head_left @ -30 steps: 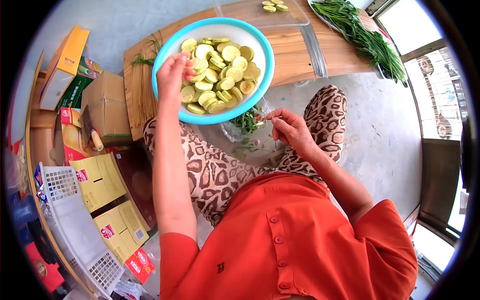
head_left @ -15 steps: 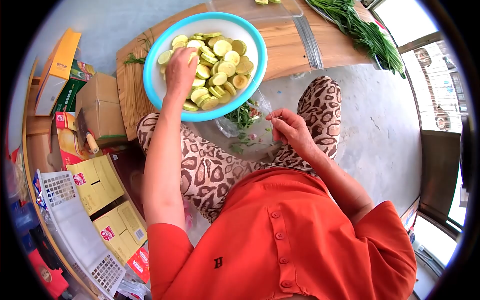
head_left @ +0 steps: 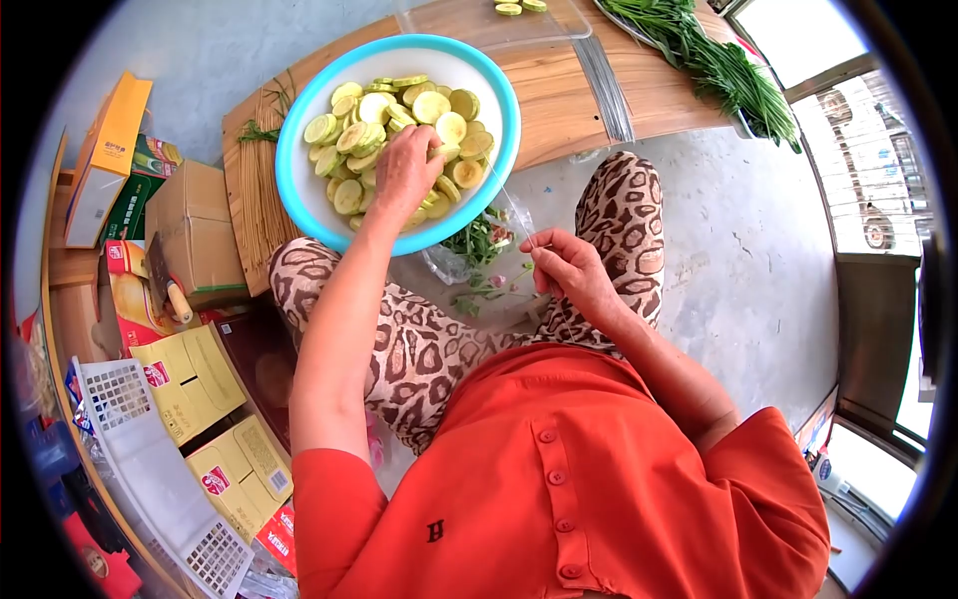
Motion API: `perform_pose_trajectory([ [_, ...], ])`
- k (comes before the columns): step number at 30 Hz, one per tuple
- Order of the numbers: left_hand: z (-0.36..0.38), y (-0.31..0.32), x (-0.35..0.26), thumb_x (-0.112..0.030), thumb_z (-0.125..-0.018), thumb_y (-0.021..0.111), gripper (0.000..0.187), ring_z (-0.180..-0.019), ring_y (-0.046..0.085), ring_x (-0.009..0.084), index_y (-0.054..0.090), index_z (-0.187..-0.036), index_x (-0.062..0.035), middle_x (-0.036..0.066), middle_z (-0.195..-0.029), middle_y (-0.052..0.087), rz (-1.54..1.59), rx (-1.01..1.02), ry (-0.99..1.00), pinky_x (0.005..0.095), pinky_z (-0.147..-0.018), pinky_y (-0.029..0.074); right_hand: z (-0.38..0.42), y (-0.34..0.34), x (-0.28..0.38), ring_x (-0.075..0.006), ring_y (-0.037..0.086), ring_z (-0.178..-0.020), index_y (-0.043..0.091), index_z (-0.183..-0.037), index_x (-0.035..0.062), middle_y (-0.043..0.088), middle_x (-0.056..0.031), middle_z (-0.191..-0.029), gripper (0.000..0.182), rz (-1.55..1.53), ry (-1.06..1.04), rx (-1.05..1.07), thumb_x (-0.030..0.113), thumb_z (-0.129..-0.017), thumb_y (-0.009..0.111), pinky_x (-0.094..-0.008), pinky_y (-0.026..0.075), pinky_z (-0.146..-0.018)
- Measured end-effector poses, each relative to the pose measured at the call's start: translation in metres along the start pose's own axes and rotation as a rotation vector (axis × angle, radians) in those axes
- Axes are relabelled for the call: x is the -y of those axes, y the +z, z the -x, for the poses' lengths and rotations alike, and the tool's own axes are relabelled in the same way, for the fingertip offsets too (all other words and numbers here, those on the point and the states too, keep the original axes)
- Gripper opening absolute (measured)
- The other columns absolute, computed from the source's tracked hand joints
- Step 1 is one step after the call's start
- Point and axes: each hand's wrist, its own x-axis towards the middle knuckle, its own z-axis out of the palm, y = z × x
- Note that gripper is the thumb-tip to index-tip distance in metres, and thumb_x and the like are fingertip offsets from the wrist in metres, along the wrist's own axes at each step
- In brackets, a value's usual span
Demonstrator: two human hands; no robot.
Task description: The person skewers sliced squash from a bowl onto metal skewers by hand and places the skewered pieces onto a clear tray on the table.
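A white bowl with a blue rim stands on a low wooden table and holds several round green-yellow vegetable slices. My left hand reaches into the bowl, palm down, its fingers buried among the slices. My right hand hovers over my knees below the bowl, finger and thumb pinched on a thin thread that runs up to the slices. Whether the left hand grips a slice is hidden.
A clear cutting board with a few slices lies behind the bowl. Long green chives fill a dish at the table's right end. Vegetable scraps in a plastic bag lie on the floor. Cardboard boxes, yellow cartons and a white basket crowd the left.
My left hand has moved from the bowl's left rim into the middle of the slices. The right hand has stayed pinched on the thread, nearly still.
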Motion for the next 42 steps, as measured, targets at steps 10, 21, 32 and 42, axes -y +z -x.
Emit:
perform_pose_trajectory([
  [10,-0.01,-0.053,0.008,-0.023,-0.086,0.064,0.025,-0.084,0.066,0.023,0.057,-0.103,-0.0051,0.008,-0.095,0.066,1.834,-0.13,-0.455,0.0245,-0.057,0.048,0.006,0.017,0.04,-0.0035,0.042,-0.053,0.057,-0.103,0.0028,0.048,0.0038,-0.065,0.015,-0.014,-0.036,0.063,0.012,-0.095,0.048,-0.0193,0.038,-0.051],
  [21,-0.004,-0.064,0.01,-0.037,-0.09,0.054,0.039,-0.069,0.051,0.0157,0.055,-0.106,-0.0014,0.01,-0.094,0.062,1.994,-0.299,-0.549,0.0214,-0.045,0.034,-0.004,0.058,0.053,-0.0028,0.041,-0.049,0.059,-0.1,0.0037,0.047,0.0049,-0.058,0.014,0.016,-0.09,0.136,0.012,-0.094,0.049,-0.0193,0.034,-0.047],
  [32,0.0,-0.052,0.021,-0.051,-0.097,0.026,0.061,-0.069,0.049,0.0218,0.057,-0.11,-0.0003,0.012,-0.086,0.057,2.097,-0.314,-0.504,0.0279,-0.05,0.037,-0.008,0.072,0.052,-0.0021,0.035,-0.046,0.058,-0.103,0.0036,0.043,0.0056,-0.056,0.017,0.076,-0.107,0.136,0.015,-0.096,0.048,-0.0182,0.029,-0.044],
  [42,-0.001,-0.056,0.015,-0.041,-0.096,0.03,0.049,-0.074,0.052,0.0243,0.054,-0.108,-0.0007,0.016,-0.093,0.059,2.129,-0.403,-0.578,0.0332,-0.064,0.044,-0.016,0.079,0.051,-0.0025,0.037,-0.046,0.058,-0.103,0.0034,0.046,0.0043,-0.06,0.017,0.034,-0.102,0.154,0.014,-0.096,0.046,-0.0186,0.031,-0.045],
])
